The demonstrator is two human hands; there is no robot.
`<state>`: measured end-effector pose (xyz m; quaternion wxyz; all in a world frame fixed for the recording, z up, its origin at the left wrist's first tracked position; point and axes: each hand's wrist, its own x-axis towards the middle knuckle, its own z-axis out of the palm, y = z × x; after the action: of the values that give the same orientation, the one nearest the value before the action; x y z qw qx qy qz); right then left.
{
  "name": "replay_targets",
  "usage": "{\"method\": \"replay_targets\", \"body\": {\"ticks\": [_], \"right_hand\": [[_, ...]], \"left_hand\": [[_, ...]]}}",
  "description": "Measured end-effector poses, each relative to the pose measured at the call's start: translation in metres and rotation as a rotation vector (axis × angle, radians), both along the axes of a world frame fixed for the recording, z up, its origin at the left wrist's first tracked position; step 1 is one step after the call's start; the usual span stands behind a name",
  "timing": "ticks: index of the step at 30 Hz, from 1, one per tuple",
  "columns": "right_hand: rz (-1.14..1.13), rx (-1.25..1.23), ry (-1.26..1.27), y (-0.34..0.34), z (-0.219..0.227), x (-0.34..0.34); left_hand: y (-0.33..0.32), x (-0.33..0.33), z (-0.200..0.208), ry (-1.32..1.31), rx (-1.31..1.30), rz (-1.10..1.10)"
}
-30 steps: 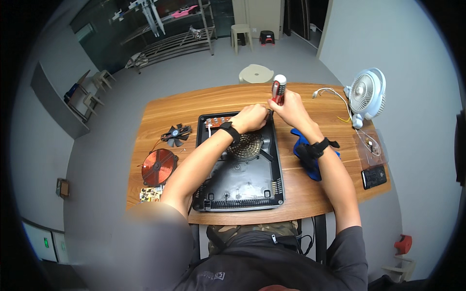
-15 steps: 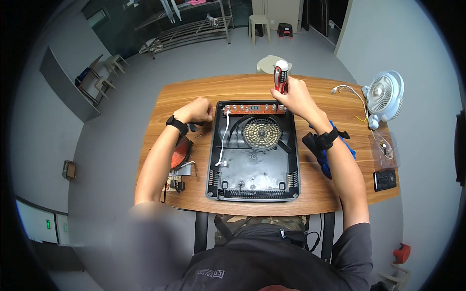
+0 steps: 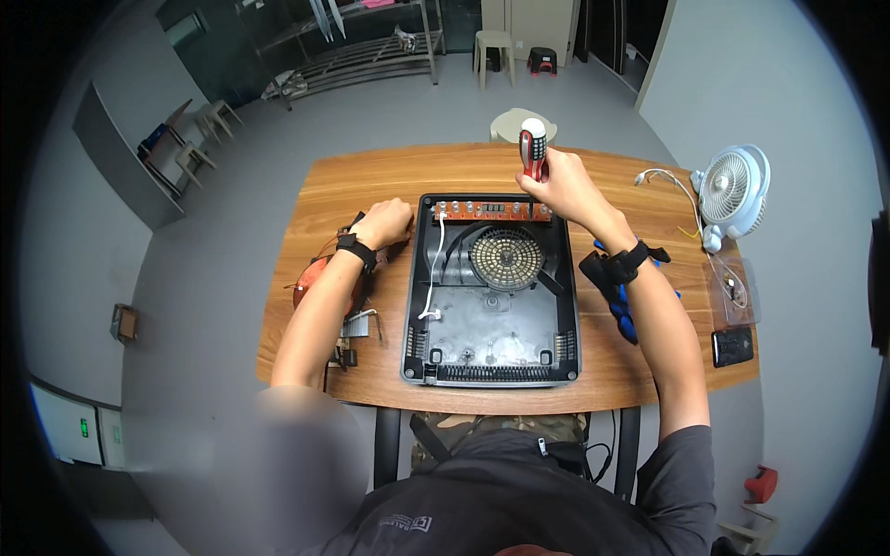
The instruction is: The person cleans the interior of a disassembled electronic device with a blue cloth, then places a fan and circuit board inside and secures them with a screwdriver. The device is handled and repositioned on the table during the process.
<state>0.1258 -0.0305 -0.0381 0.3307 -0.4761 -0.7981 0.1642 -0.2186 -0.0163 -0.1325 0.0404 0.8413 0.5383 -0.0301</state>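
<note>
On the table lies an open black plastic appliance housing (image 3: 464,324), with a round fan grille (image 3: 506,258) inside. An orange circuit board (image 3: 475,211) with a small display runs along its far end. My right hand (image 3: 565,190) grips a red, black and white screwdriver (image 3: 532,153). The screwdriver stands nearly upright, its shaft reaching down to the right part of the board. Beside the housing's far left edge, my left hand (image 3: 386,222) is closed with curled fingers. Its fingertips are hidden, so what they hold cannot be seen. A white cable (image 3: 432,269) leads from the board toward the near side.
Partly behind my left forearm is an orange round coil (image 3: 311,280) with loose parts near it. Blue-and-black items (image 3: 619,301) lie under my right forearm. A white fan (image 3: 732,190), a clear plastic tray (image 3: 742,310) and a black phone-like item (image 3: 733,347) line the right side.
My left hand and forearm have shifted right, uncovering more of the orange coil. The housing sits slightly farther right. My right hand still holds the screwdriver over the board.
</note>
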Motion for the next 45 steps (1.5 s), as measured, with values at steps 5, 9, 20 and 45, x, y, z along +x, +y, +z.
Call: {"method": "replay_targets", "body": {"ticks": [5,9,20,45], "right_hand": [[-0.005,-0.036,-0.018,-0.004,0.005,0.003],[-0.058,0.069,-0.041,0.007,0.006,0.015],[-0.116,0.134,-0.046,0.038,-0.006,0.035],[-0.029,0.045,0.13,0.029,-0.024,0.045]], "left_hand": [[0.0,-0.002,0.006,-0.041,0.018,-0.001],[0.011,-0.011,0.032,-0.128,0.066,0.038],[0.026,0.111,0.132,-0.513,0.248,-0.281],[0.034,0.204,0.128,-0.793,0.146,-0.431]]}}
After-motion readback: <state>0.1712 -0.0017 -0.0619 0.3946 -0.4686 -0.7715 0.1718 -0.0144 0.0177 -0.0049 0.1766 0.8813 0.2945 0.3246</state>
